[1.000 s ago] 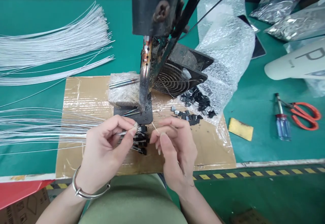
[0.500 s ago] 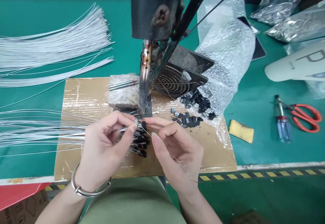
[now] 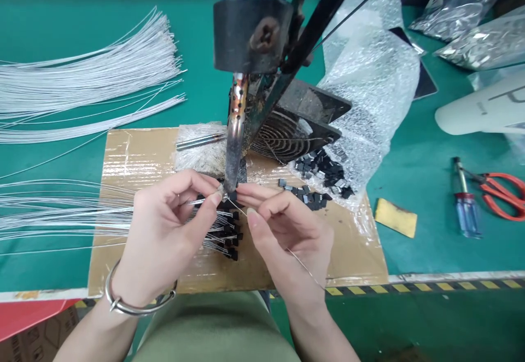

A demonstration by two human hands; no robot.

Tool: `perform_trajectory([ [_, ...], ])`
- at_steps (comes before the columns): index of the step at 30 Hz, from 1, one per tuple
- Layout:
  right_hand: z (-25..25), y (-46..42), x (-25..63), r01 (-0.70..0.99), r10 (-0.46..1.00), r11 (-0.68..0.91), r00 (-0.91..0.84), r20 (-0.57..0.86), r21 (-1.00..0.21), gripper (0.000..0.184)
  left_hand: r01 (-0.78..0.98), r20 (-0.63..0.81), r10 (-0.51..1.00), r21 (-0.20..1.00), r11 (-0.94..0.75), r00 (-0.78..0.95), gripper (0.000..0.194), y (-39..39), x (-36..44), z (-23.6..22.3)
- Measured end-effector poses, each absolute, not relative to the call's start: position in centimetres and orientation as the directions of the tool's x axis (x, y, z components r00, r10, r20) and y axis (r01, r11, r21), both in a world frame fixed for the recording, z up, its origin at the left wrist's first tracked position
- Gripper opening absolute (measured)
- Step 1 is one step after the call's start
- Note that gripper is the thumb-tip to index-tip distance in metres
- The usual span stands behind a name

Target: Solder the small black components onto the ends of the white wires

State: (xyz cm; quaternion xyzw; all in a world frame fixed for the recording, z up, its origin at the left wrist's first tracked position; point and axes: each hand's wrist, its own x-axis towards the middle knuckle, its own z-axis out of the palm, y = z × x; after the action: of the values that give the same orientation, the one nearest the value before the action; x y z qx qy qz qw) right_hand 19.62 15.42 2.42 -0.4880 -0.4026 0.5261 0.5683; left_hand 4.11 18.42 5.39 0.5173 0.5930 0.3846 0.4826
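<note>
My left hand (image 3: pixel 168 236) is closed, with thumb and index finger pinching the end of a white wire (image 3: pixel 197 202) just under the tip of a mounted soldering iron (image 3: pixel 234 154). A small pale cover wraps one of its fingertips. In my right hand (image 3: pixel 291 236), thumb and fingers close on a thin strand of solder wire (image 3: pixel 235 205) that runs toward the iron tip and trails across the palm. The exact joint at the tip is mostly hidden by fingers. Below the fingertips, several white wires end in small black connectors (image 3: pixel 233 236) on the cardboard (image 3: pixel 135 159).
A dusty fan (image 3: pixel 283 135) stands behind the iron. Loose black pieces (image 3: pixel 324 170) lie beside and on bubble wrap (image 3: pixel 369 94). Bundled white wires (image 3: pixel 90 83) are at left. A yellow sponge (image 3: pixel 396 217), screwdriver (image 3: pixel 466 203) and red-handled scissors (image 3: pixel 504 195) lie at right.
The view has shifted slightly, moving most things a little right and down. My fingertips are slightly closer to the iron tip. Both hands keep their grips.
</note>
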Motion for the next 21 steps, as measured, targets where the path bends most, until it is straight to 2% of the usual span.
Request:
perform_trajectory([
  [21, 2.87, 15.47, 19.51, -0.243, 0.991, -0.021, 0.126, -0.053, -0.970, 0.020, 0.252, -0.175, 0.985, 0.953, 0.168, 0.007, 0.010, 18.60, 3.87, 5.83],
])
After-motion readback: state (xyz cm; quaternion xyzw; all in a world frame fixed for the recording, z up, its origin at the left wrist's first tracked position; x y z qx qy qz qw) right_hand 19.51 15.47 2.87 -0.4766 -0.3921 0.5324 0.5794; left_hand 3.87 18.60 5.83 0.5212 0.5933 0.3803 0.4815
